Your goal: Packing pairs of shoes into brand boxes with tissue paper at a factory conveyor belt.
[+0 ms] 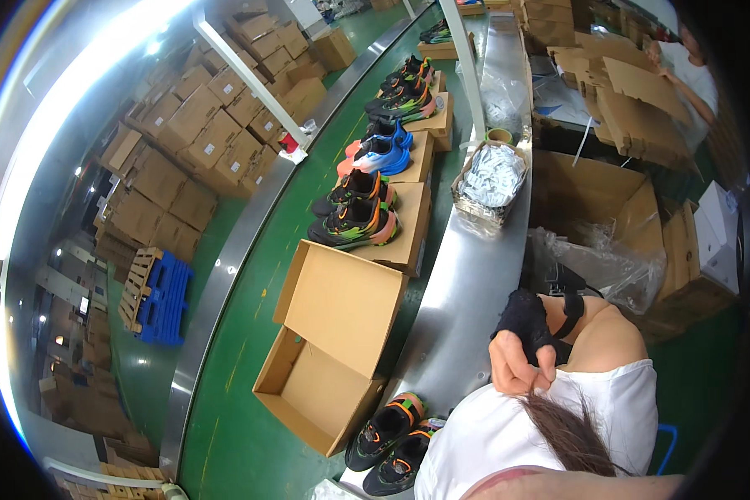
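Observation:
My right hand (pixel 521 350), in a black fingerless glove with a black strap at the wrist, is raised in front of my white shirt (pixel 492 433). Its fingers are curled and pressed together next to a lock of dark hair (pixel 571 433); what they pinch, if anything, is hidden. My left hand is out of the picture. On the belt to the left lies an open, empty brown shoebox (pixel 329 379) with its lid folded back. A pair of black sneakers with orange and green trim (pixel 383 433) stands close to my body, beside that box.
Along the green conveyor belt (pixel 246 333) several sneaker pairs (pixel 358 212) rest on closed shoeboxes (pixel 412 225). A steel ledge (pixel 454 317) carries a basket of crumpled white packets (pixel 492 175) and a tape roll (pixel 498 136). A large carton (pixel 596 196) stands right; another person (pixel 687 92) handles cardboard beyond.

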